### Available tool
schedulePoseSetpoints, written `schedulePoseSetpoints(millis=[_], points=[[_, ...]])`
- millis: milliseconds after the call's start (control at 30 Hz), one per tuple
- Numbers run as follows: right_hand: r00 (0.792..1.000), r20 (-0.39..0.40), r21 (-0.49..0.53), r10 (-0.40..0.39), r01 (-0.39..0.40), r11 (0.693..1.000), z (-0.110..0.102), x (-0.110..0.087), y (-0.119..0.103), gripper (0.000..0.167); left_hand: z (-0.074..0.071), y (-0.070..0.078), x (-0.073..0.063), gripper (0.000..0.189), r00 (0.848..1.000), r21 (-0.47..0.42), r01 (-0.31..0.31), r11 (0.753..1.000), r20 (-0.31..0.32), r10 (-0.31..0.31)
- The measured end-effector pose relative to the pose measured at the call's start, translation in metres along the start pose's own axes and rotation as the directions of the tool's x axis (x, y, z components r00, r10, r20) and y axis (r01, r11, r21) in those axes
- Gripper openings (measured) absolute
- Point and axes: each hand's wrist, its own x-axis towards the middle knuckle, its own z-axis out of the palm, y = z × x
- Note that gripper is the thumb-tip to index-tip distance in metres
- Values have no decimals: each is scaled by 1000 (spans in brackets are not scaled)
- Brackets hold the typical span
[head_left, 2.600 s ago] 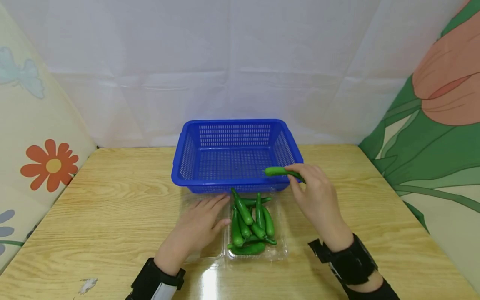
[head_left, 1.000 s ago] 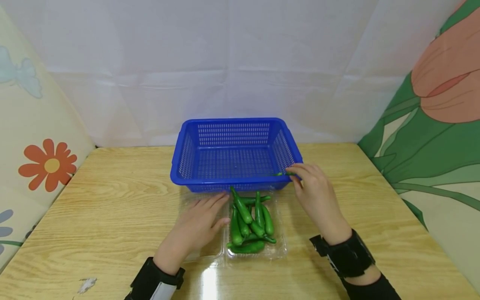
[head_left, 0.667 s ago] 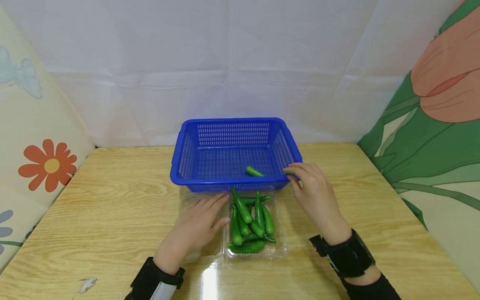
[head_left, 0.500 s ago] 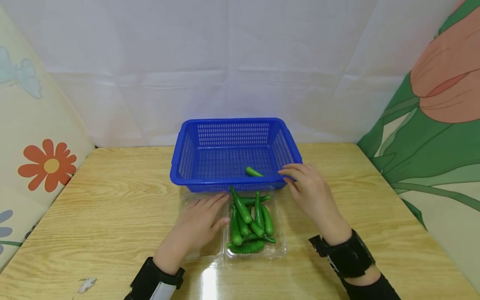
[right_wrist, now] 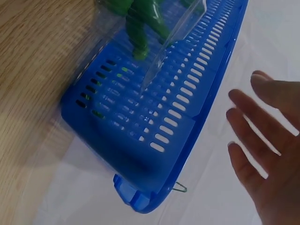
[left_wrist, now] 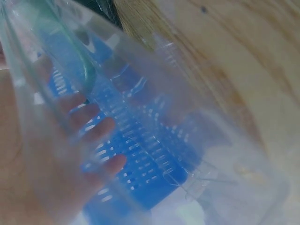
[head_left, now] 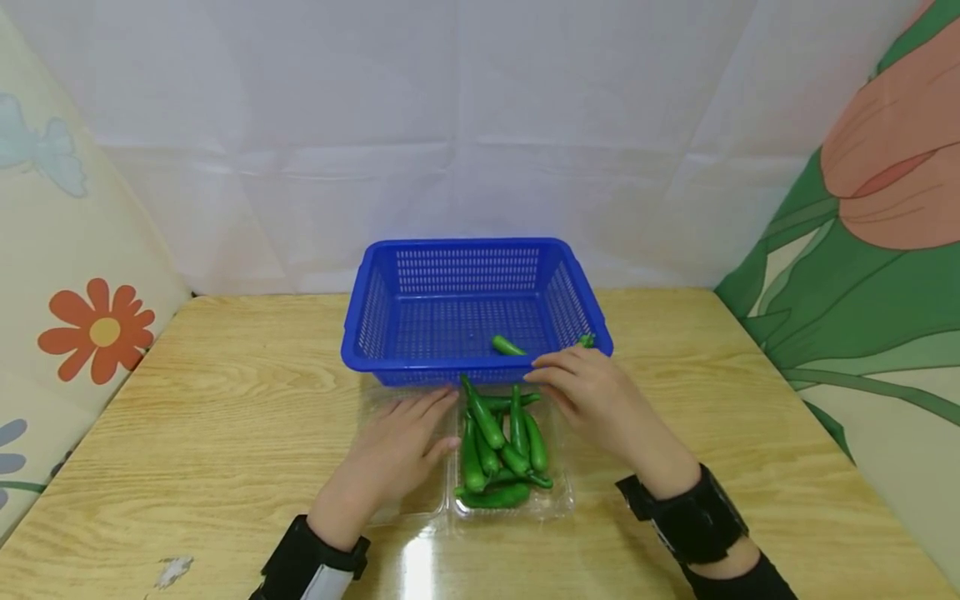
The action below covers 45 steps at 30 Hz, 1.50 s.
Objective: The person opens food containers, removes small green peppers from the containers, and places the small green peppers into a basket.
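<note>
My left hand rests, fingers extended, on the left half of the clear plastic clamshell box. Through that plastic the left wrist view shows its fingers. Several green chilli peppers lie piled in the right half. My right hand is above the near right edge of the blue basket, holding nothing; its fingers look apart and extended in the right wrist view. Inside the basket shows a pepper end. A green stem pokes up at the rim; whether both are one pepper, I cannot tell.
The basket stands at the back of the wooden table, near a white sheet. Patterned panels stand at both sides, with an orange flower on the left one. A peeled white patch marks the table's front left.
My right hand has let a pepper drop into the basket, then moved left and toward me, toward the box. A green stem now shows at the rim. The left hand has stayed put.
</note>
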Motion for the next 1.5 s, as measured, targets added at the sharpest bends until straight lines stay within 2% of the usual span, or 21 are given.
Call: schedulePoseSetpoints(millis=[133,400,700,800,900,1000,1100,1333,1400,1500], points=[[999,3,37,-49,49,998,0,1,-6,29,0,0,1,61,1000,2,-3,1000,1,3],[998,-16,63,-63,64,996,1,3,-14,24,0,0,1,60,1000,8,-2,1000,4,2],[998,52,46,-23,20,999,3,2,-16,16,0,1,1,60,1000,9,2,1000,2,-2],[994,110,76,-7,-1,997,2,2,-17,18,0,1,1,60,1000,7,1,1000,3,-1],[975,220,124,30,-59,991,0,2,-19,23,0,1,1,60,1000,6,4,1000,9,-4],[934,344,156,94,-156,975,-2,1,-22,26,-1,1,1,60,1000,11,9,1000,14,-9],[896,419,163,148,-235,958,-4,1,-24,29,-1,1,1,61,1000,17,10,1000,12,-11],[837,505,129,212,-316,940,-7,0,-26,30,0,1,1,60,1000,15,10,1000,9,-10],[830,518,123,208,-313,942,-6,0,-27,28,0,0,1,60,1000,12,6,1000,5,-6],[831,523,117,188,-289,950,-3,-1,-27,25,0,0,1,60,1000,13,5,1000,6,-5]])
